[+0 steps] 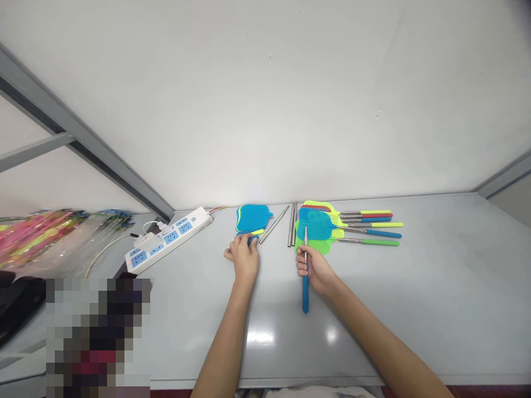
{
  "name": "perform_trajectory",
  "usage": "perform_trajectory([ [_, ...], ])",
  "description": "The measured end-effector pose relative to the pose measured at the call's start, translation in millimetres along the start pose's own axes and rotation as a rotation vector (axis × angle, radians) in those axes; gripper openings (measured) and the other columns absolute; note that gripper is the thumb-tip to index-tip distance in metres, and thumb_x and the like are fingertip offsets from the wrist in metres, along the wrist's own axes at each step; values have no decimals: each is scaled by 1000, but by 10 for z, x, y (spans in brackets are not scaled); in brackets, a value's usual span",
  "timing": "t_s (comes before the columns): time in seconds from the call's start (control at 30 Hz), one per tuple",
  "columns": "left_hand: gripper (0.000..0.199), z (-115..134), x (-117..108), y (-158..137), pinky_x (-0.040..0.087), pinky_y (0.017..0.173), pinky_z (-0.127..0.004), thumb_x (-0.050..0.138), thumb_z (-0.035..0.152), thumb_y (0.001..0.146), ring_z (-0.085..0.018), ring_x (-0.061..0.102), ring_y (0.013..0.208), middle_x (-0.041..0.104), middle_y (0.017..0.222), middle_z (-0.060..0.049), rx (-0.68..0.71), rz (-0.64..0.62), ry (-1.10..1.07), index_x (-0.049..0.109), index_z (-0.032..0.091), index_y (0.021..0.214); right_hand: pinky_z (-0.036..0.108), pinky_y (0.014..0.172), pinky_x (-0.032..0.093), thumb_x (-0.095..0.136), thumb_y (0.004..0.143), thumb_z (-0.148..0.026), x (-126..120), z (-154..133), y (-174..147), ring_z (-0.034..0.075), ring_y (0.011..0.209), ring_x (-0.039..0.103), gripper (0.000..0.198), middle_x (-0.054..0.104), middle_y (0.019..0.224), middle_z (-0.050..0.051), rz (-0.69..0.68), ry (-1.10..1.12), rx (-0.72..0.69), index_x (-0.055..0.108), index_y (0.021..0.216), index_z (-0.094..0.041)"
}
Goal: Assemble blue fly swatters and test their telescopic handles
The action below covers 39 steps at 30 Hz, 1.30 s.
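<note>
My right hand [314, 269] is closed around a telescopic metal rod with a blue handle [306, 296]. The handle points toward me, and the rod's tip lies over the swatter heads. My left hand [244, 257] rests on the table with fingers curled over a small blue grip [253, 239], mostly hidden beneath them. A yellow grip [258, 232] lies just beyond the fingertips. Behind it is a stack of blue fly swatter heads [254, 217] with a yellow edge showing. To the right, assembled fly swatters [319, 224] overlap, their yellow, red, blue and green handles [380, 242] pointing right.
Loose metal rods [292, 224] and one slanted rod [274, 224] lie between my hands. A white power strip [168, 240] with plugs and cables sits to the left. Bagged colourful items [53, 237] are heaped at far left. A wall [269, 110] closes the table's back.
</note>
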<state>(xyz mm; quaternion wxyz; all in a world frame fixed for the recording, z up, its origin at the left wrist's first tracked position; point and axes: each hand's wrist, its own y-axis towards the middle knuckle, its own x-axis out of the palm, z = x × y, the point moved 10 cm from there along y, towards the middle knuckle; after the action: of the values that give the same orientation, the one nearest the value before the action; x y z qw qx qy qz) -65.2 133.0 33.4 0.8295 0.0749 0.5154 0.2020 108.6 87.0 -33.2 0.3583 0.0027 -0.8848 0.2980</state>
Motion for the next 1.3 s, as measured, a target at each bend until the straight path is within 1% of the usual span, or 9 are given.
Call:
perform_trajectory([
  [0.17, 18, 149, -171, -21, 24, 83, -36, 39, 24, 83, -19, 48, 94, 57, 95, -5, 68, 84, -145, 56, 21, 90, 15, 32, 18, 54, 65, -27, 17, -18, -23, 3, 35, 25, 16, 31, 45, -8, 5, -14, -5, 42, 62, -17],
  [0.3, 18, 309, -199, -66, 30, 85, -32, 37, 23, 84, -17, 48, 94, 56, 93, -5, 160, 78, -325, 54, 19, 90, 14, 31, 17, 53, 65, -26, 11, -49, -32, 3, 34, 26, 13, 33, 46, -8, 20, -35, -41, 49, 70, -15],
  [0.43, 21, 454, -134, -134, 36, 81, -28, 33, 23, 86, -16, 49, 90, 55, 90, -7, 237, 14, -475, 53, 16, 89, 15, 30, 22, 50, 64, -21, 22, -138, -38, 4, 36, 32, 24, 41, 52, -6, 22, -62, -140, 53, 87, -15],
  [0.57, 23, 565, -31, -214, 40, 76, -26, 32, 24, 87, -15, 53, 84, 57, 86, -6, 265, -74, -508, 53, 16, 89, 19, 30, 33, 53, 61, -17, 54, -258, -48, 8, 40, 41, 28, 47, 57, -5, 20, -104, -262, 51, 88, -17],
  [0.73, 26, 629, 68, -275, 41, 72, -26, 30, 27, 87, -15, 55, 81, 58, 85, -6, 264, -170, -536, 54, 17, 88, 24, 36, 45, 59, 64, -23, 108, -416, -112, 9, 40, 47, 43, 55, 66, -5, -13, -155, -384, 43, 103, -27],
  [0.8, 27, 632, 103, -285, 42, 70, -26, 30, 28, 87, -15, 55, 78, 59, 82, -6, 257, -206, -544, 54, 17, 87, 26, 38, 47, 59, 66, -26, 126, -492, -156, 8, 40, 48, 36, 59, 73, -2, -28, -197, -434, 46, 99, -27],
  [0.93, 28, 630, 159, -304, 42, 67, -25, 28, 31, 87, -14, 57, 70, 59, 73, -3, 239, -264, -562, 53, 18, 88, 27, 39, 48, 56, 69, -30, 135, -539, -185, 8, 40, 48, 20, 63, 81, 4, -50, -218, -421, 55, 86, -20],
  [1.17, 30, 671, 189, -332, 41, 66, -24, 27, 33, 87, -14, 57, 69, 60, 70, -2, 243, -313, -589, 53, 18, 84, 29, 41, 49, 52, 66, -22, 183, -523, -182, 11, 41, 51, 24, 65, 88, 8, -102, -148, -389, 58, 88, -18],
  [1.3, 30, 678, 189, -333, 41, 65, -24, 27, 32, 87, -13, 56, 68, 59, 70, -2, 243, -323, -596, 54, 18, 81, 28, 40, 47, 56, 65, -26, 208, -503, -170, 14, 45, 57, 25, 65, 86, 8, -137, -162, -377, 56, 88, -18],
])
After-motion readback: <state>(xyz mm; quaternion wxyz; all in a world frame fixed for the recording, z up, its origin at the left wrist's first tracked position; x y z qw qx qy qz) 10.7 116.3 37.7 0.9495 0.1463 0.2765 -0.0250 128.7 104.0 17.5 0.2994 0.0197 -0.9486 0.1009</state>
